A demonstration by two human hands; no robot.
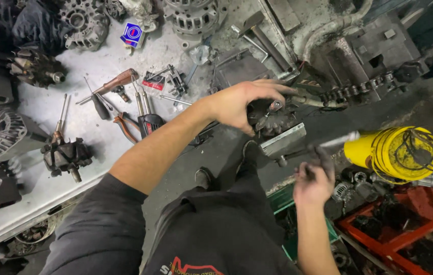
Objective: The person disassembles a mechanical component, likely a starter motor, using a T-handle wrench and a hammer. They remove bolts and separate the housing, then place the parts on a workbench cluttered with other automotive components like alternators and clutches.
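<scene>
Grimy metal rotor part (276, 121) clamped under the left hand (242, 104) at the bench (99, 56) edge, right hand (312, 183) gripping a slim tool (328, 144) just beside it, yellow cylinder (392, 153) near.

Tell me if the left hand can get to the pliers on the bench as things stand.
Probably yes. The left hand grips a dark rotor in the vise, so it must let go first. The pliers lie uncovered on the bench, beside the forearm.
</scene>
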